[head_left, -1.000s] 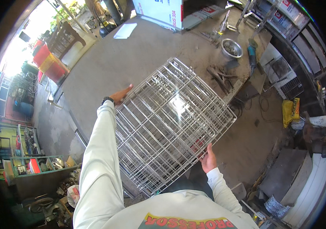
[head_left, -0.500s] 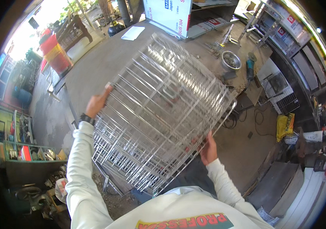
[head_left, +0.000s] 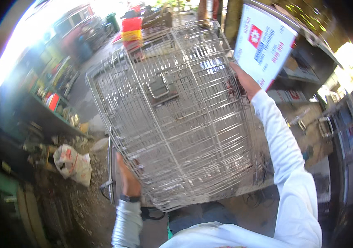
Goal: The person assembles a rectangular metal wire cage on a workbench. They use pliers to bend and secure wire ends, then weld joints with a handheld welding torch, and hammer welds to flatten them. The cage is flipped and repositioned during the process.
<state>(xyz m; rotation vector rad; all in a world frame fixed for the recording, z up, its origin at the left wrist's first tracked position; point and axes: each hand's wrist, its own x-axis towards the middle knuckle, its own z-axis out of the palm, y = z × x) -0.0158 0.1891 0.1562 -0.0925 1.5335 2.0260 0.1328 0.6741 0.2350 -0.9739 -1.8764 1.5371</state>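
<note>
A large box-shaped metal wire basket fills the middle of the view, tilted and raised in front of my body. Its parallel wires cross thicker bars, and a squared handle shows on the upper face. My left hand, with a dark band at the wrist, grips the near left edge; its fingers go partly behind the wires. At the far right edge my right hand is closed round the frame, fingertips partly hidden by it.
Behind the basket is a worktable. A box-like cabinet with a white film-covered panel stands at its far right. A red and yellow container is beyond. On the left are a green shelf of parts and a white sack on littered ground.
The view has swung left. The basket has been turned and tilted, bringing its handle to the upper left. My left hand is now at the near edge, my right hand at the far right.
</note>
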